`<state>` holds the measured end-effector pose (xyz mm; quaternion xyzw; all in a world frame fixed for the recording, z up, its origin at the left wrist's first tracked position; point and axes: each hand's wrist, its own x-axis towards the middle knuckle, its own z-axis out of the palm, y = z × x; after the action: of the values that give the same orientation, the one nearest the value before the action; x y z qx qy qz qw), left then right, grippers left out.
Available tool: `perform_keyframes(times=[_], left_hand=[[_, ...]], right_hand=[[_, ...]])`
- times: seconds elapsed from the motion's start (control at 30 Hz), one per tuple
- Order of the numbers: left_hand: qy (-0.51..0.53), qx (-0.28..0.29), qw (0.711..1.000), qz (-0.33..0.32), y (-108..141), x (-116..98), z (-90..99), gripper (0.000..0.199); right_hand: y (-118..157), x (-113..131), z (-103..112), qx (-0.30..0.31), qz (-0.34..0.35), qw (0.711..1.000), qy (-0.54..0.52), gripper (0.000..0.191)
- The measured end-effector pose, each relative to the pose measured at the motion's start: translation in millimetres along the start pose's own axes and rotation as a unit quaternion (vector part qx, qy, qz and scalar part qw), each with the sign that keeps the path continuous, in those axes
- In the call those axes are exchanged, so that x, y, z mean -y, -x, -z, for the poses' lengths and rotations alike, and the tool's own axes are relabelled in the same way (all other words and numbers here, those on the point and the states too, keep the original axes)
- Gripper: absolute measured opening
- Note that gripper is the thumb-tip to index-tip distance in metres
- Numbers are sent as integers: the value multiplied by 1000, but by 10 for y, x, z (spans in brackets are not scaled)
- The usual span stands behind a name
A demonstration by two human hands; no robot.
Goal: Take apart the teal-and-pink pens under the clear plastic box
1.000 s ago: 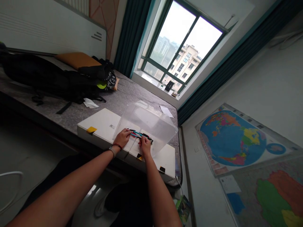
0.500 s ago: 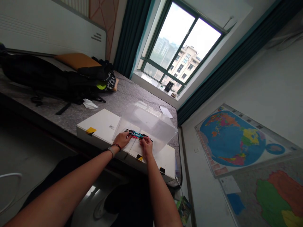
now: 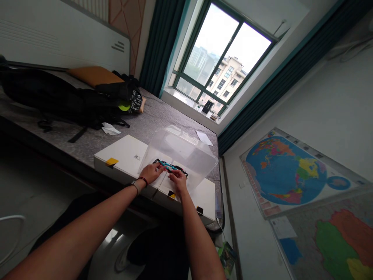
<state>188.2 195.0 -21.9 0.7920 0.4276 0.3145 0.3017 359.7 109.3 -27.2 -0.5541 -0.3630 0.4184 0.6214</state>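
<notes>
A small bunch of pens [image 3: 171,166], black, blue and red, lies slantwise before the clear plastic box [image 3: 186,149]. My left hand [image 3: 150,173] is at the left end of the bunch, its fingers closed together with what they hold largely hidden. From the right, my right hand [image 3: 178,180] pinches a thin dark pen between thumb and fingers, just in front of the other pens. The fingertips of both hands are close together. The box rests tilted on white cartons [image 3: 125,149], its open side towards me.
Yellow and black tabs mark the cartons' front edges. Further left on the grey-topped surface [image 3: 163,112] are a black bag [image 3: 67,99] and a crumpled tissue [image 3: 110,128]. White paper [image 3: 204,138] lies behind the box. Wall maps [image 3: 285,171] hang at the right.
My right hand has shifted slightly left and lower, off the right end of the pens. My left fingers reach a little further right, and the bunch looks more spread.
</notes>
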Motion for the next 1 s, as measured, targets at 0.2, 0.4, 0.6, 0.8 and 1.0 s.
perform_keyframes(times=[0.2,0.4,0.6,0.8,1.0], left_hand=[[42,3,999,11,-64,53,2,47],[98,26,995,13,-73,48,18,40],[133,1,991,10,-95,97,-50,42],[204,3,979,20,-115,118,-99,46],[119,4,993,15,-83,84,-54,41]], right_hand=[[6,16,-26,57,20,996,71,29],[-8,9,-12,21,16,999,38,28],[-23,-15,-11,51,52,991,111,22],[-18,-6,6,-32,-4,999,-11,22],[-61,-61,7,-52,-13,998,-39,17]])
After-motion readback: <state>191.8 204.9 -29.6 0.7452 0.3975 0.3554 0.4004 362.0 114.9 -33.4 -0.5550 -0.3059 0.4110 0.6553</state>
